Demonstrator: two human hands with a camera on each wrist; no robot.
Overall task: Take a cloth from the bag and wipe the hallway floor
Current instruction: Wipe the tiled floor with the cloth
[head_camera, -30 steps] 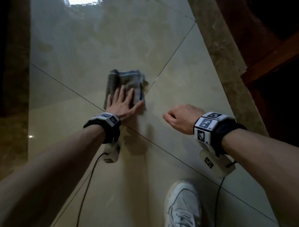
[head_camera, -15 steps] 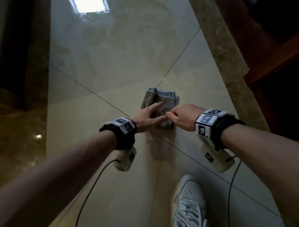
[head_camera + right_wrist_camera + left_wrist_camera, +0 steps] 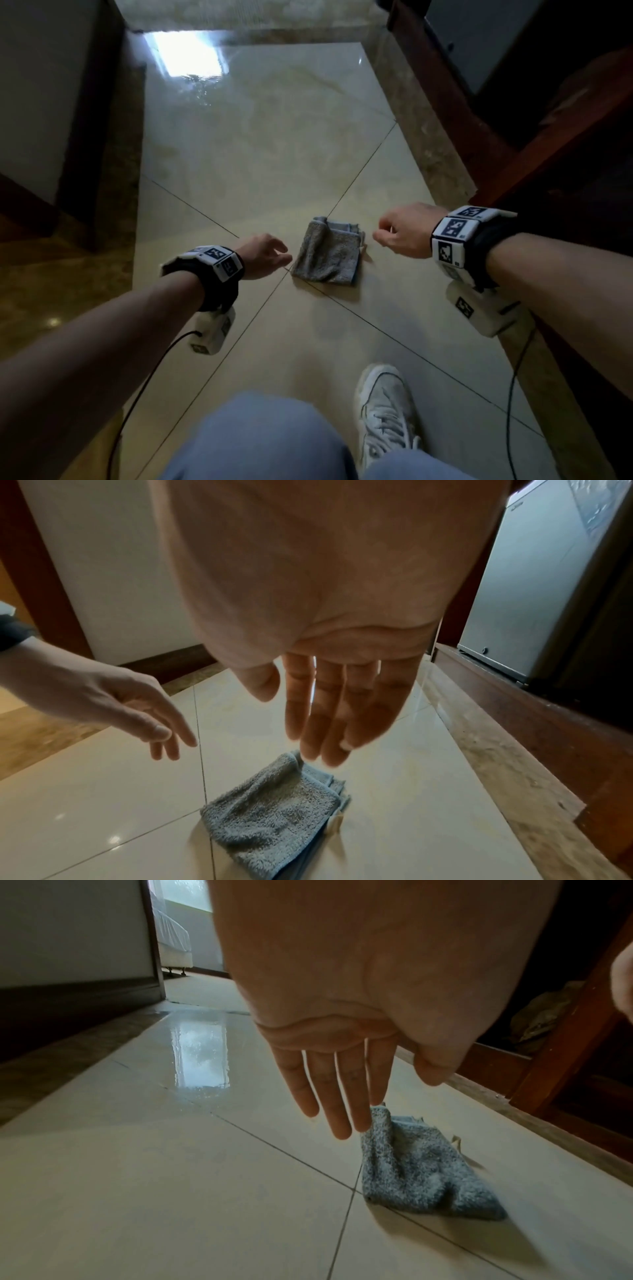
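Head view shows you the cloth point(image 3: 327, 255) lying folded flat on the floor point(image 3: 274, 154), right over the crossing of the tile seams point(image 3: 363, 171), and neither of your hands is on it. Your left hand point(image 3: 262, 255) hangs just to the cloth's left, fingers loose and straight, holding nothing; the left wrist view confirms the fingers point(image 3: 337, 1096) are spread above the cloth's near corner, not touching. Your right hand point(image 3: 402, 229) is just to the cloth's right and lifted clear of it, fingers relaxed and empty in the right wrist view.

I judge you are between wiping strokes: the cloth is already out on the floor, and the wiping itself is unfinished or paused. Your next move calls for laying a flat palm back on the cloth and pressing down before pushing, so it slides rather than bunches.

As for how it lies, the cloth is a near-square pad, its slightly longer axis running away from you towards the bright reflection point(image 3: 186, 54), with the rolled fold along its left edge and the loose layered edges on its right.
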